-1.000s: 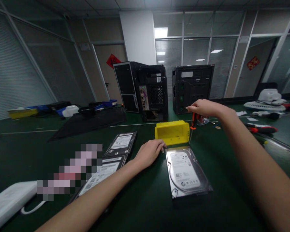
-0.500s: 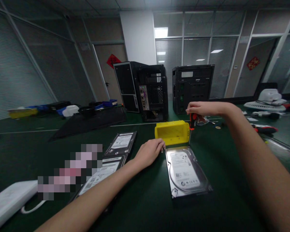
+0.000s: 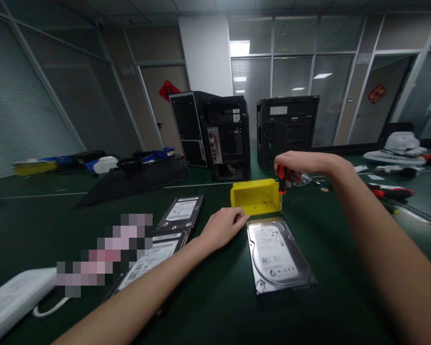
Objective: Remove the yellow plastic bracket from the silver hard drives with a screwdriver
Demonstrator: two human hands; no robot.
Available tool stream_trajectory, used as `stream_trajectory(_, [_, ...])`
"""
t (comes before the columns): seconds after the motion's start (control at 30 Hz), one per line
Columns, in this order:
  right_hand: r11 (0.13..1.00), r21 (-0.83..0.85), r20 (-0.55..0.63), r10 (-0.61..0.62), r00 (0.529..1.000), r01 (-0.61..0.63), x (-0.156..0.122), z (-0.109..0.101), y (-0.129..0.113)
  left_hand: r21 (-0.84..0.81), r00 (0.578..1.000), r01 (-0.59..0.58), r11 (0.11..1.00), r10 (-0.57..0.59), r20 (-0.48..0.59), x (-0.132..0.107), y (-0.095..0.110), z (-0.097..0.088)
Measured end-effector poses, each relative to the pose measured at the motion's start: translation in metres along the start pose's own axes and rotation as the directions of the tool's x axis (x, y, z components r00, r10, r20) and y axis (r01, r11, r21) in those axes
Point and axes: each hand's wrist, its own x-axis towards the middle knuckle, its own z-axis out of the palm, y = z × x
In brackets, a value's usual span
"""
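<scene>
A silver hard drive (image 3: 275, 254) lies label-up on the dark green table. My right hand (image 3: 290, 164) grips a red and black screwdriver (image 3: 282, 179) from above. Its shaft points nearly straight down toward the drive's far right corner; whether the tip touches cannot be made out. At the far left corner, my left hand (image 3: 225, 224) rests on the table, fingers curled together and the fingertips at the drive's edge. Anything pinched there is too small to see. Just behind the drive stands a yellow plastic bin (image 3: 255, 197), its open side facing me.
More hard drives (image 3: 181, 211) lie left of my left hand, partly behind my forearm. Two black computer cases (image 3: 228, 139) stand at the back. Red-handled tools (image 3: 393, 192) lie right, a white device (image 3: 17, 297) at the near left. A patch of the picture there is pixelated.
The screwdriver has come slightly left and stands more upright, with my right hand shifted a little left too. My left fingers are drawn closer together at the drive's corner.
</scene>
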Motion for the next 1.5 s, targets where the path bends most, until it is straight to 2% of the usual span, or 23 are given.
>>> stream_trajectory(0.2, [0.998, 0.046, 0.055, -0.044, 0.998, 0.041, 0.000, 0.000, 0.002, -0.090, 0.999, -0.013, 0.996, 0.011, -0.030, 0.001, 0.000, 0.000])
stream_trajectory(0.4, [0.998, 0.019, 0.005, -0.052, 0.999, 0.052, 0.002, 0.002, 0.001, -0.348, 0.999, 0.015, 0.938, -0.024, -0.022, 0.008, -0.001, 0.000])
stream_trajectory(0.57, [0.998, 0.026, 0.011, -0.061, 0.998, 0.060, 0.003, 0.003, 0.003, -0.608, 0.991, 0.133, 0.783, -0.123, 0.058, 0.015, -0.003, 0.003])
stream_trajectory(0.67, [0.997, 0.018, 0.001, -0.070, 0.998, 0.070, 0.004, 0.004, 0.004, -0.721, 0.981, 0.194, 0.666, -0.128, 0.146, 0.015, -0.003, 0.003])
stream_trajectory(0.93, [0.996, 0.039, 0.009, -0.075, 0.997, 0.075, 0.003, 0.005, 0.004, -0.830, 0.958, 0.284, 0.480, -0.105, 0.266, 0.016, -0.009, 0.004])
stream_trajectory(1.07, [0.996, 0.037, 0.005, -0.078, 0.997, 0.078, 0.004, 0.005, 0.004, -0.837, 0.955, 0.293, 0.463, -0.093, 0.282, 0.016, -0.009, 0.003])
stream_trajectory(1.27, [0.997, 0.035, 0.005, -0.070, 0.998, 0.070, 0.005, 0.005, 0.003, -0.818, 0.953, 0.290, 0.496, -0.077, 0.292, 0.015, -0.004, 0.000])
stream_trajectory(1.5, [0.996, 0.067, 0.015, -0.066, 0.998, 0.065, 0.004, 0.005, 0.001, -0.836, 0.957, 0.274, 0.475, -0.047, 0.287, 0.014, -0.003, 0.001])
